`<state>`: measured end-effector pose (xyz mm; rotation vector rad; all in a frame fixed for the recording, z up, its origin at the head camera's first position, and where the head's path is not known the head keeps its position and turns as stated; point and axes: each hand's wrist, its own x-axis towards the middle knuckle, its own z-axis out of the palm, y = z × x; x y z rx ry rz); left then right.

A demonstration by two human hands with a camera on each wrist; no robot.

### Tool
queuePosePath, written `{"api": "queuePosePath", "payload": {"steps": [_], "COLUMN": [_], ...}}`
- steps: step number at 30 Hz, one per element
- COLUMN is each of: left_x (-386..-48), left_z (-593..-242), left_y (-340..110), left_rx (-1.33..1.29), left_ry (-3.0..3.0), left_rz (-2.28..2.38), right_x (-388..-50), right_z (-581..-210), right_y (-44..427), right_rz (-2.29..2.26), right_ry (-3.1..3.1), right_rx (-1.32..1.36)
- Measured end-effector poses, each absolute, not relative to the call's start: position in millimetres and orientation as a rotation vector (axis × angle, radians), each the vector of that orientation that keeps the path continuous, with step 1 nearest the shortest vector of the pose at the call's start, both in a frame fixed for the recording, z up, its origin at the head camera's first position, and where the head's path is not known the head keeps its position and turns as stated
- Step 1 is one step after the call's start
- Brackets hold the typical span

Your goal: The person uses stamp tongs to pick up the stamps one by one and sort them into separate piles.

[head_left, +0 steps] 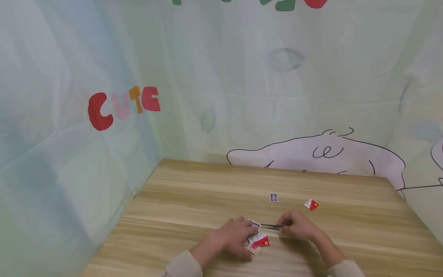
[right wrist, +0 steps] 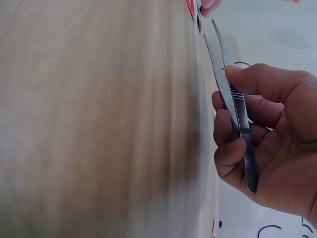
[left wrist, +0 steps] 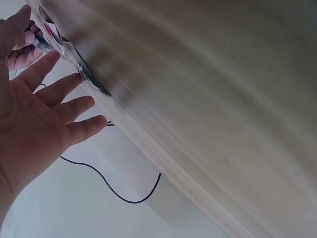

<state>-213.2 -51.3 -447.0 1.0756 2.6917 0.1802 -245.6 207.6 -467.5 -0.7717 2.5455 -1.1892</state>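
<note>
1. While the left hand [head_left: 235, 236] lies over a small group of cards on the counter [head_left: 194, 192], its fingers are spread and fairly straight, as the left wrist view confirms.
2. Its fingertips reach a dark-pictured card [head_left: 255, 225] with a pale border; whether they press on it or only touch it, I cannot tell.
3. Just below that card, on the near side, sits a red-and-white card [head_left: 260, 241] with a yellow mark, overlapping a pale card [head_left: 255, 251] that is partly covered.
4. The right hand [head_left: 298, 225] pinches a pair of metal tweezers [right wrist: 240, 111] between thumb and fingers, with ridged grips near the thumb.
5. The tweezers point toward the left hand, their two tips standing apart; they end right by the dark-pictured card, though contact with it cannot be made out.
6. Farther back on the counter rest two more pieces, well apart from the group: a grey-pictured card [head_left: 274, 197] and, to its right, a second red-and-white card [head_left: 311, 204] set at an angle.
7. Behind the counter hangs a pale printed cloth [head_left: 207, 77], with colourful letters [head_left: 150, 99] at left and a white cartoon figure [head_left: 294, 154] along the far edge.
</note>
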Motion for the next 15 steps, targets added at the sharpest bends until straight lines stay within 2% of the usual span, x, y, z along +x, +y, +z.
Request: {"api": "queuePosePath", "payload": {"steps": [15], "left_x": [-210.3], "left_z": [-455.3], "left_y": [-53.9], "left_rx": [1.045], "left_ry": [2.692], "left_rz": [0.192], "right_x": [-246.8], "right_z": [-468.8], "right_y": [204.1], "right_rz": [-1.168], "right_ry": [2.533], "right_rx": [-0.792]}}
